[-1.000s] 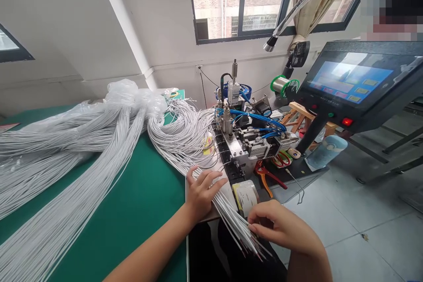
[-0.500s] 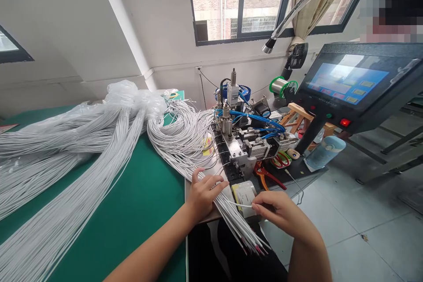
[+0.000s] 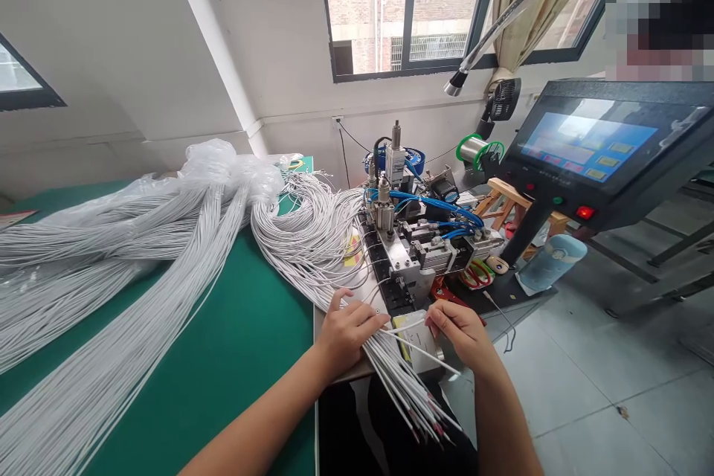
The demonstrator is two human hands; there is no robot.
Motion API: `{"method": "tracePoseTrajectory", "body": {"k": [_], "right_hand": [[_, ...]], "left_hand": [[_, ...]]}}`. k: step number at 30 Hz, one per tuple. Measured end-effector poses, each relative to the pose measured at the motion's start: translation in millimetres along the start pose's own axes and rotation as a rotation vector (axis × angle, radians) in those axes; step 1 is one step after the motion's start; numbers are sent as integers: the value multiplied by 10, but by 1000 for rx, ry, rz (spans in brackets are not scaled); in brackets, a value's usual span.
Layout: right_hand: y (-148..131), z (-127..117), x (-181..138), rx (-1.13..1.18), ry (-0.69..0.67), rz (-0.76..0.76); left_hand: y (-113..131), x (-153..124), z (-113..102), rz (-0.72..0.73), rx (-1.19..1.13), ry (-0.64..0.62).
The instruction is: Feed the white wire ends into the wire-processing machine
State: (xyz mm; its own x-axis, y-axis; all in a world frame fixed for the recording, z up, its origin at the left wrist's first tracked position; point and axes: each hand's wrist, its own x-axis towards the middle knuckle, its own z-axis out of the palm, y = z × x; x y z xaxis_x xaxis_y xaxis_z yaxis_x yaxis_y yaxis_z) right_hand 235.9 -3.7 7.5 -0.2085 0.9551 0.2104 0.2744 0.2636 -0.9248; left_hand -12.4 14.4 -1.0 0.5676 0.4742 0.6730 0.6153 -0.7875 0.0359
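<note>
A bundle of thin white cables (image 3: 399, 379) runs under my left hand (image 3: 351, 331) and fans out over the table's front edge, some ends reddish. The left fingers are curled over the bundle, the thumb at its right side. My right hand (image 3: 458, 329) pinches one white cable (image 3: 411, 322) near its end, in front of the machine (image 3: 399, 245). Below it, another cable (image 3: 438, 358) sticks out to the right. A whitish box-shaped part with a yellow label (image 3: 416, 346) sits beneath these cables. The fingertips hide the end of the pinched cable.
Long cable bundles (image 3: 150, 312) with plastic wrapping (image 3: 209, 160) lie on the green tabletop (image 3: 251, 357). A control screen (image 3: 591, 141) stands right of the machine, near a green-rimmed wire spool (image 3: 480, 152), a blue translucent bottle (image 3: 552, 262) and red-handled pliers (image 3: 446, 291).
My right hand has moved up towards the machine, raising the pinched cable. A second cable now juts out from the bundle to the right. The left hand stays nearly in place.
</note>
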Motion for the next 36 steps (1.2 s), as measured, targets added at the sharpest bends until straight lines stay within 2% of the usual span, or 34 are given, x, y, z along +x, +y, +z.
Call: {"method": "tracePoseTrajectory", "body": {"k": [4,9,10,12,15,19,22,26,31,36], "right_hand": [[81,38,52,67,26,16],[142,-18,51,61,262,42],[122,-36,36,34,272,48],[43,-66,-6,-41,200,27],[-135,-75,-89,-145,-38,-69],[-334,-22,-170,-169,-350,-192],[-380,37,-180,-118,-445,-250],[-312,94,-146,-19,-292,-247],[-220,144,-71,36,-70,-77],[-174,210,18,132,87,81]], "left_hand": [[4,1,-35,12,17,22],[51,1,-55,-67,41,104],[59,5,-50,-72,44,108],[71,14,-33,-72,51,113],[74,18,-10,-81,60,122],[67,6,-14,-96,47,120],[64,-1,-27,-107,22,130],[62,-21,-18,-88,11,125],[51,-33,-18,-36,38,105],[49,-4,-84,29,68,98]]}}
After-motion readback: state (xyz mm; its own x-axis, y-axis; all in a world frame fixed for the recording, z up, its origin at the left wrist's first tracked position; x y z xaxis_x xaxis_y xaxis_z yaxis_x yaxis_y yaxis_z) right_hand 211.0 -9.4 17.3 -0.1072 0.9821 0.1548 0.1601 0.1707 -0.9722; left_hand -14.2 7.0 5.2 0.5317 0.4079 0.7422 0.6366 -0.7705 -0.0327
